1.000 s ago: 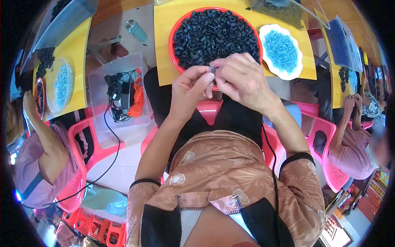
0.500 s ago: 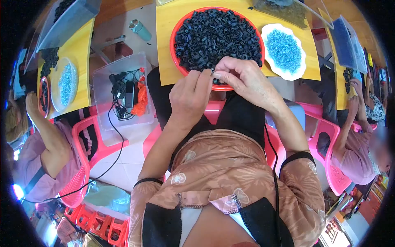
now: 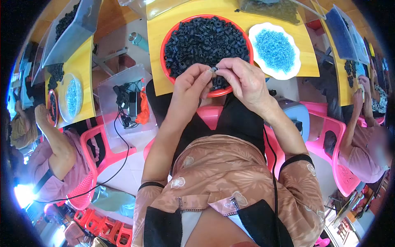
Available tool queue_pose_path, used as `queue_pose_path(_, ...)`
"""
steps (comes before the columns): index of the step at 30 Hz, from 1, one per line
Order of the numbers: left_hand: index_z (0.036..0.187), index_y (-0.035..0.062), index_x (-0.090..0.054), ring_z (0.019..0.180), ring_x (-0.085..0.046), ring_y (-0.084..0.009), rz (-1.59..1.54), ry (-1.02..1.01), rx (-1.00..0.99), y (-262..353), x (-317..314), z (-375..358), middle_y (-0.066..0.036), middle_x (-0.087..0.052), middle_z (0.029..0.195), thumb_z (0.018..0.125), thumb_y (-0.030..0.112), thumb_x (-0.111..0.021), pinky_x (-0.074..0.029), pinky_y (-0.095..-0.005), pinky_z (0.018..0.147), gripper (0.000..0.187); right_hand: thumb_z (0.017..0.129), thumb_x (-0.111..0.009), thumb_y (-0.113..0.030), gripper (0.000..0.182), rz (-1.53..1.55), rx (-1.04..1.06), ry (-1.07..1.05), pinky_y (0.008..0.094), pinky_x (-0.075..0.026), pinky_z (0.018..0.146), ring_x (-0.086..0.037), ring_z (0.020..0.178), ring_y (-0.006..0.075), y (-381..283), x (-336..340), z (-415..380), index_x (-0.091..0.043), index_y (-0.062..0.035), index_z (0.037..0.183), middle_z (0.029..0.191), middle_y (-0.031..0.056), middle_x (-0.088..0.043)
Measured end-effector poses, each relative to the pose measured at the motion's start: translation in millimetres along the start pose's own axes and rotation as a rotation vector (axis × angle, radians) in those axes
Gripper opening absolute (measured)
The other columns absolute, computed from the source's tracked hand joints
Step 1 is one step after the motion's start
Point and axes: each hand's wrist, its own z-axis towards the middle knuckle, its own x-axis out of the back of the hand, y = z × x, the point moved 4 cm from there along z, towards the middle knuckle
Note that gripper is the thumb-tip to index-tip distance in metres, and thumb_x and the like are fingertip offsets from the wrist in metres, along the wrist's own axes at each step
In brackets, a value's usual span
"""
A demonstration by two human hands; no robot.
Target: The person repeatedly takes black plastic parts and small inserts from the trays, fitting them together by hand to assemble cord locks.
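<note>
Both of my hands meet over the near rim of a red basin [image 3: 166, 73] filled with small black plastic parts [image 3: 205, 41]. My left hand [image 3: 192, 84] pinches a tiny piece [image 3: 214, 69] between thumb and fingers; it looks dark with a clear or pale part. The fingertips of my right hand [image 3: 245, 82] close on the other side of the same piece. Its exact shape is too small to tell. To the right of the basin lies a white scalloped plate [image 3: 293, 74] heaped with small clear blue pieces [image 3: 275, 50].
The yellow table [image 3: 306, 61] has a clear bin [image 3: 269, 11] at its far edge. A clear box [image 3: 109, 96] with cables and an orange bag stands at the left. People sit on pink chairs [image 3: 98, 140] at other tables on both sides. A black cable [image 3: 275, 177] hangs over my clothing.
The basin, plate and table appear shifted slightly left and down. My fingertips have opened a little around the piece, which now shows between them.
</note>
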Motion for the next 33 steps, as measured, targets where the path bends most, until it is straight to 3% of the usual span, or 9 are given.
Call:
queue_pose_path(2,0.098,0.0048,-0.056,0.051,-0.038,-0.0053,-0.42,-0.206,0.211,-1.9,-10.0,5.1,0.001,-0.052,0.074,0.094,0.023,-0.053,-0.031,-0.0196,0.051,0.02,0.087,-0.059,-0.005,0.011,0.143,-0.146,-0.009,0.0286,-0.049,0.062,-0.062,0.072,0.0174,1.0,6.7,-2.1,-0.057,0.0009,0.096,0.08,0.0085,-0.064)
queue_pose_path(5,0.1,0.0026,-0.058,0.059,-0.042,-0.0048,-0.75,-0.455,0.337,3.1,-21.8,3.9,0.0,-0.056,0.081,0.093,0.023,-0.056,-0.032,-0.0171,0.053,0.022,0.091,-0.057,-0.008,0.012,0.97,-0.648,-0.176,0.0243,-0.048,0.065,-0.06,0.075,0.0108,13.3,9.0,-4.5,-0.056,0.0008,0.099,0.084,0.0057,-0.065)
queue_pose_path(7,0.101,0.0024,-0.058,0.059,-0.042,-0.0047,-0.704,-0.441,0.328,7.5,-28.1,-0.3,0.001,-0.056,0.081,0.093,0.022,-0.055,-0.032,-0.0169,0.054,0.022,0.094,-0.053,-0.013,0.014,0.848,-0.547,-0.188,0.0213,-0.045,0.066,-0.056,0.074,0.0067,6.1,17.4,-3.0,-0.056,0.0001,0.1,0.082,0.0025,-0.064)
queue_pose_path(14,0.092,0.005,-0.058,0.059,-0.049,-0.0097,0.267,0.009,-0.068,26.5,-24.4,-2.0,0.0,-0.056,0.078,0.09,0.014,-0.058,-0.038,-0.0253,0.049,0.009,0.099,-0.042,-0.026,0.028,0.371,-0.434,-0.313,0.0235,-0.038,0.059,-0.044,0.064,0.0089,14.0,25.3,-0.4,-0.053,-0.0033,0.086,0.069,-0.0005,-0.049)
queue_pose_path(17,0.091,0.0048,-0.058,0.059,-0.053,-0.0218,0.811,0.121,-0.606,39.3,-28.7,-4.7,-0.007,-0.056,0.078,0.084,0.007,-0.061,-0.043,-0.0327,0.054,0.008,0.098,-0.041,-0.031,0.036,0.271,-0.354,-0.392,0.0271,-0.039,0.058,-0.046,0.062,0.0123,15.6,22.8,6.1,-0.051,-0.0021,0.079,0.065,0.0023,-0.047)
queue_pose_path(23,0.09,0.0004,-0.058,0.069,-0.057,-0.027,1.081,0.08,-0.678,51.3,-37.2,-13.9,-0.012,-0.054,0.079,0.082,-0.001,-0.058,-0.044,-0.0328,0.061,0.008,0.097,-0.044,-0.027,0.033,0.381,-0.357,-0.499,0.0305,-0.041,0.058,-0.051,0.063,0.0168,21.2,18.5,7.2,-0.051,-0.0013,0.078,0.064,0.0052,-0.05)
queue_pose_path(26,0.09,0.0039,-0.057,0.062,-0.053,-0.0252,0.88,0.097,-0.632,43.9,-29.5,-6.0,-0.008,-0.054,0.075,0.083,0.007,-0.061,-0.042,-0.0338,0.056,0.009,0.095,-0.048,-0.018,0.024,0.362,-0.289,-0.396,0.0272,-0.042,0.061,-0.049,0.066,0.0134,16.8,19.3,6.8,-0.052,0.0001,0.08,0.069,0.0039,-0.05)
queue_pose_path(29,0.088,0.0041,-0.057,0.057,-0.045,-0.0117,0.358,-0.054,-0.114,24.6,-18.3,2.4,0.0,-0.049,0.068,0.089,0.013,-0.056,-0.038,-0.0265,0.053,0.01,0.09,-0.055,-0.009,0.012,0.291,-0.174,-0.264,0.0254,-0.044,0.063,-0.054,0.069,0.0123,9.9,24.4,4.6,-0.057,0.0014,0.085,0.074,0.0046,-0.055)
queue_pose_path(33,0.091,0.0067,-0.058,0.061,-0.037,-0.0013,0.162,-0.195,0.06,17.1,-16.8,10.0,0.006,-0.046,0.071,0.096,0.023,-0.05,-0.027,-0.0164,0.052,0.019,0.082,-0.063,-0.002,0.006,0.19,-0.091,-0.163,0.0267,-0.048,0.062,-0.062,0.069,0.0171,9.5,32.9,3.0,-0.064,0.0016,0.087,0.077,0.0083,-0.063)
